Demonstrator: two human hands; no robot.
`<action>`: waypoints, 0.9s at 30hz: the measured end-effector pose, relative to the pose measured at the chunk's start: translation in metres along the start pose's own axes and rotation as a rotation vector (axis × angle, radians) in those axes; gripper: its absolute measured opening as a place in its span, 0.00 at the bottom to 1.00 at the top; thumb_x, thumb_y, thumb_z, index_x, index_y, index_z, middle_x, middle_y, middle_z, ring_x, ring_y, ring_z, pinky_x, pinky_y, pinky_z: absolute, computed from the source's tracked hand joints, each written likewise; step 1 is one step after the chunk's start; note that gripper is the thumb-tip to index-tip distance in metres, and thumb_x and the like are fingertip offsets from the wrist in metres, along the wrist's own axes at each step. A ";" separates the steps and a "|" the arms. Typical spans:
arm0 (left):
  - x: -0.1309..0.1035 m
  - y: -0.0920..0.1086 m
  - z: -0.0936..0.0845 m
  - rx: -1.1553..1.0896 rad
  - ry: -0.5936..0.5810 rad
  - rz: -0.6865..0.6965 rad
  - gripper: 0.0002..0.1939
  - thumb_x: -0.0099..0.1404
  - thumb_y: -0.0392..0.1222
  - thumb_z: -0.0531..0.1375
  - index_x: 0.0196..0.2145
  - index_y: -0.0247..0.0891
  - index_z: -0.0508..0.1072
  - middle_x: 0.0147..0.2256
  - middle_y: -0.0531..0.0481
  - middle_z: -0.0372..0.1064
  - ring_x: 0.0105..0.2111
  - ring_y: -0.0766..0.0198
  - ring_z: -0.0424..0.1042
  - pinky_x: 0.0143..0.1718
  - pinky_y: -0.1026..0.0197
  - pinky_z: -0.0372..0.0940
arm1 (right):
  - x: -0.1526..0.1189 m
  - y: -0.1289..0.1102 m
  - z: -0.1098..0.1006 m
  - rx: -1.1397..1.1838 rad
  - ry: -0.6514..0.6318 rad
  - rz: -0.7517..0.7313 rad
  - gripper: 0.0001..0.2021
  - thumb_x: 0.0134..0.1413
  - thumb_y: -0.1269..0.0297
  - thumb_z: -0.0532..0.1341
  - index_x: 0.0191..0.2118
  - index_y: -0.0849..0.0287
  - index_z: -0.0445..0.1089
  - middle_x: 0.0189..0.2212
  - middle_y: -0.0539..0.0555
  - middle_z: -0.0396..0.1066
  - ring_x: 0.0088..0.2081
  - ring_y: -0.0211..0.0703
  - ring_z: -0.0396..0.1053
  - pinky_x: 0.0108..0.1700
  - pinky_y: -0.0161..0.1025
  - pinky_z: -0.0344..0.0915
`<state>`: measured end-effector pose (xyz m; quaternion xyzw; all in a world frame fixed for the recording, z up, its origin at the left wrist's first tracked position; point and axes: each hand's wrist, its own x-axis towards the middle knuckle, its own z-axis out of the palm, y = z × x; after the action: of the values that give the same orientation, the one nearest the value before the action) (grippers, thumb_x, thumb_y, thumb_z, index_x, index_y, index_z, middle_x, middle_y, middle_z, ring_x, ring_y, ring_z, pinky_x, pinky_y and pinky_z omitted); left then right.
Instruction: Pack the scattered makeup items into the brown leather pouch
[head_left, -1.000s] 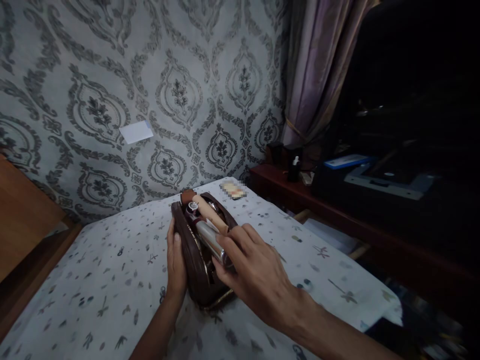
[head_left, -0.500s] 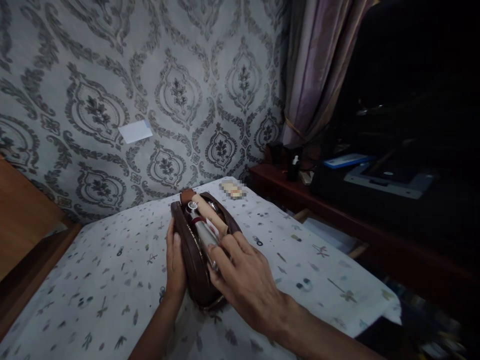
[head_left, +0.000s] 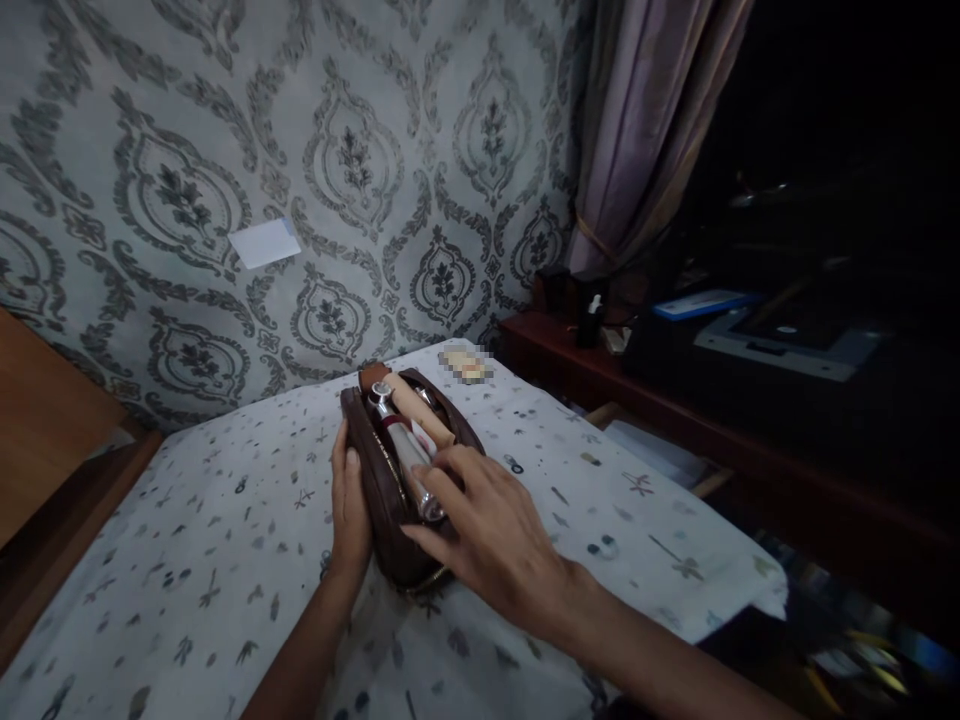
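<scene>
An unzipped dark brown bag (head_left: 386, 535) lies on the white patterned cloth (head_left: 247, 530). Inside it are a silver tube-like item (head_left: 405, 447) with a dark red band and round metal ends, and a beige roll-shaped item (head_left: 416, 408). My left hand (head_left: 350, 510) rests against the bag's left side, its fingers stretched along the leather. Over the bag's near right part is my right hand (head_left: 484, 530), thumb spread away from the fingers, with fingertips at the silver item's lower part.
A pixelated yellowish item (head_left: 466, 364) lies at the cloth's far end. On the right stands a dark red desk (head_left: 555, 345) with a blue-edged item (head_left: 705, 303). A wooden panel (head_left: 52, 420) is at the left; a patterned wall rises behind.
My right thumb has moved away from the fingers, and the silver item's near end now shows. My left hand stays against the bag. The view has shifted slightly.
</scene>
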<state>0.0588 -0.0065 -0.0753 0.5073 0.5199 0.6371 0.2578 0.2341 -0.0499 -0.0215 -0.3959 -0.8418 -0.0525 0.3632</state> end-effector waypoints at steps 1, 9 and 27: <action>0.000 0.000 0.000 0.006 -0.006 0.008 0.29 0.73 0.57 0.47 0.66 0.43 0.59 0.69 0.49 0.52 0.69 0.60 0.49 0.70 0.57 0.43 | -0.002 0.002 -0.002 0.053 -0.009 0.005 0.18 0.52 0.62 0.69 0.47 0.60 0.69 0.43 0.58 0.71 0.42 0.52 0.71 0.42 0.46 0.70; 0.001 -0.007 -0.003 -0.023 -0.035 0.034 0.28 0.73 0.57 0.48 0.66 0.45 0.59 0.69 0.49 0.52 0.69 0.60 0.50 0.70 0.55 0.44 | -0.016 0.017 -0.007 0.418 -0.073 0.197 0.18 0.62 0.62 0.61 0.56 0.59 0.65 0.39 0.54 0.77 0.39 0.47 0.76 0.42 0.41 0.70; 0.001 -0.004 -0.003 -0.006 -0.018 0.003 0.29 0.73 0.58 0.47 0.66 0.45 0.58 0.69 0.50 0.52 0.69 0.60 0.49 0.70 0.55 0.43 | -0.018 0.014 0.014 0.397 0.179 0.161 0.16 0.64 0.52 0.61 0.47 0.59 0.76 0.30 0.54 0.79 0.31 0.43 0.77 0.36 0.38 0.72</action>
<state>0.0549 -0.0059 -0.0789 0.5133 0.5147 0.6344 0.2630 0.2435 -0.0467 -0.0460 -0.3764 -0.7657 0.1082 0.5103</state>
